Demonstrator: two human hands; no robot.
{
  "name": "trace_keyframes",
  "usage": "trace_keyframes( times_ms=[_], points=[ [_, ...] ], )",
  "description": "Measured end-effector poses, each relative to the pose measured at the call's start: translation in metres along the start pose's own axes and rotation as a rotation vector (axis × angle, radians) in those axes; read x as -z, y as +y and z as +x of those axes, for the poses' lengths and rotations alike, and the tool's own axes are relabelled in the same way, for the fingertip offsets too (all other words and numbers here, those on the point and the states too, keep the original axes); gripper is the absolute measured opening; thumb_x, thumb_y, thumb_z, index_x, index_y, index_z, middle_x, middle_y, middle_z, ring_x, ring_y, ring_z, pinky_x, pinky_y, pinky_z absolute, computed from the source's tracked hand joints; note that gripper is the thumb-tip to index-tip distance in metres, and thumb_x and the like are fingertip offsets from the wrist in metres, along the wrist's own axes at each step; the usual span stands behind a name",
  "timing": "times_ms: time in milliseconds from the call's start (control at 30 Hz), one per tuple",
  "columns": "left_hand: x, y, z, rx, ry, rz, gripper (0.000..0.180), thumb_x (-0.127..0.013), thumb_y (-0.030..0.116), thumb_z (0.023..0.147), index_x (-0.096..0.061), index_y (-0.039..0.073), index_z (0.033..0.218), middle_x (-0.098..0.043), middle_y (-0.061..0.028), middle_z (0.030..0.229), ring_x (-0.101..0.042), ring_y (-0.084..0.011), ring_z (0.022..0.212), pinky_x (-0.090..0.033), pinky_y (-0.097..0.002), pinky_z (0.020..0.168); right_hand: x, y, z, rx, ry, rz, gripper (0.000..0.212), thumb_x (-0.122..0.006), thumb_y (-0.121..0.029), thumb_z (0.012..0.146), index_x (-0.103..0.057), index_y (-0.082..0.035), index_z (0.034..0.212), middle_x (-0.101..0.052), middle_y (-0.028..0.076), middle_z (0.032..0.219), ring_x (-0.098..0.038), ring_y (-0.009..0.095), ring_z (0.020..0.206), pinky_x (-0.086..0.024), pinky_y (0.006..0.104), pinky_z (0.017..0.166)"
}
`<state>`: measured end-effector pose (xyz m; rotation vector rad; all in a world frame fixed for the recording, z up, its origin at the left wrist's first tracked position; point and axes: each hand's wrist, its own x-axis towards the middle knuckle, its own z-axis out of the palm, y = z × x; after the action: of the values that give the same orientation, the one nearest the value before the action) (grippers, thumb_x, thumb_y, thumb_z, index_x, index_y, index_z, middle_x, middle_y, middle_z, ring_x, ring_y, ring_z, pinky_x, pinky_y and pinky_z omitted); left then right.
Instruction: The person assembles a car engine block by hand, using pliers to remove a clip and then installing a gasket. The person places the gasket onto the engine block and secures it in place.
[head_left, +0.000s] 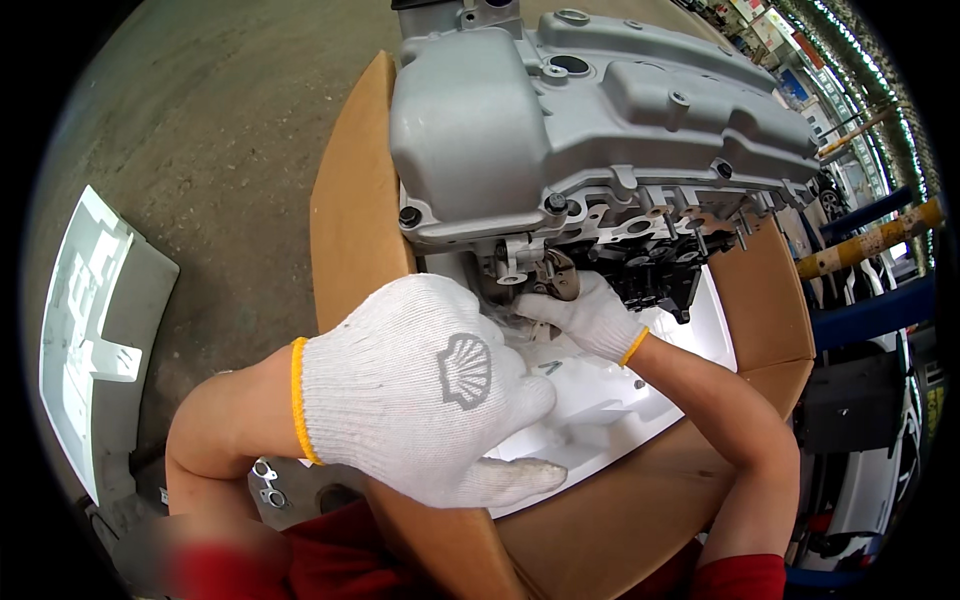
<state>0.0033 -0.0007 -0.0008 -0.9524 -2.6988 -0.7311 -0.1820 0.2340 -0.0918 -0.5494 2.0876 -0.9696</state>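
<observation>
A large grey car engine point(640, 110), with its cast valve cover on top, sits in an open cardboard box in front of me. My left hand point(410, 390), in a white knitted glove with a yellow cuff, is held before the engine's near left corner. Its thumb is stretched out apart from the fingers, and the far fingertips are hidden behind the hand. My right hand point(585, 318), gloved the same way, reaches under the cover's edge. Its fingers close on a rounded metal part point(561, 276) with small holes; whether that part is fixed to the engine I cannot tell.
The cardboard box point(350, 200) surrounds the engine, with white foam packing point(620, 400) inside. A white foam piece point(150, 280) stands on the concrete floor at left. Metal gaskets point(268, 483) lie low at left. A yellow and blue lift arm point(870, 240) and a car are at right.
</observation>
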Motion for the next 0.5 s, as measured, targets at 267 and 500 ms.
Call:
trace_keyframes(
  times_ms=[267,500],
  points=[
    [-0.004,-0.008,0.007,-0.028,0.034,0.006,0.045,-0.083,0.057,0.092,-0.068,0.017,0.078,-0.063,-0.0019,0.061,-0.064,-0.0295,0.057,-0.042,-0.0417,0.053,0.047,-0.032,-0.008,-0.014,-0.090,-0.292,0.051,-0.090,-0.033,0.102,-0.077,0.003,0.135,-0.083,0.009,0.107,-0.072,0.013,0.083,-0.062,0.0315,0.074],
    [-0.015,-0.013,-0.013,-0.025,0.215,-0.099,0.049,-0.078,0.054,0.094,-0.067,0.010,0.073,-0.067,-0.0124,0.066,-0.068,-0.0389,0.060,-0.053,-0.0483,0.057,0.045,-0.061,-0.005,-0.047,-0.211,-0.441,0.058,-0.086,-0.041,0.104,-0.072,0.008,0.131,-0.081,0.015,0.106,-0.079,0.022,0.079,-0.066,0.0376,0.076]
  ],
)
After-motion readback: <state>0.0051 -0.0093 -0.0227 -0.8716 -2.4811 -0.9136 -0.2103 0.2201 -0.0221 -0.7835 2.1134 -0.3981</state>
